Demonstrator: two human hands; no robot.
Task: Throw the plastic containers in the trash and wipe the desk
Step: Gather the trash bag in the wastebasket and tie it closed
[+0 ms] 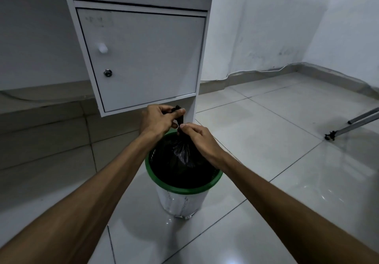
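Observation:
A white trash bin with a green rim stands on the tiled floor below me. A black trash bag sits inside it, its top gathered into a twisted neck that rises above the rim. My left hand pinches the upper end of that neck. My right hand grips the neck just below, fingers closed around the plastic. No plastic containers are visible; the bag's contents are hidden.
A white desk cabinet with a knobbed door and a lock stands right behind the bin. Grey metal tripod legs lie on the floor at the right. A cable runs along the wall's skirting.

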